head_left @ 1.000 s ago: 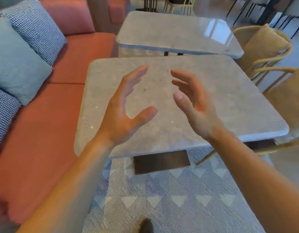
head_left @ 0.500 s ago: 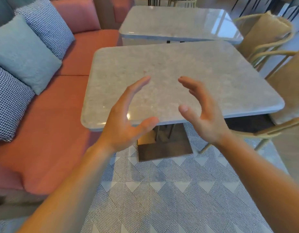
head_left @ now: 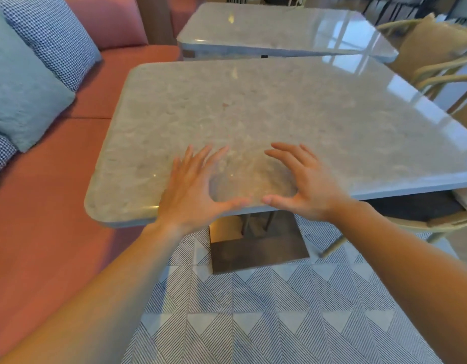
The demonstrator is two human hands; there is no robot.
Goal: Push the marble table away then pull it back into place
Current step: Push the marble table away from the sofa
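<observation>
While your left hand (head_left: pixel 193 195) and right hand (head_left: pixel 305 187) lie side by side over the near edge of the marble table (head_left: pixel 279 109), your fingers (head_left: pixel 200 158) are spread and straight with the thumbs almost meeting. Whether the palms press on the stone cannot be told, and you grip nothing. The marble table stands on the patterned rug (head_left: pixel 253 311), between the orange sofa (head_left: pixel 56 206) and a wicker chair (head_left: pixel 437 74), its far edge close to a second table (head_left: pixel 279 30). By this reading, neither the push nor the pull is done.
</observation>
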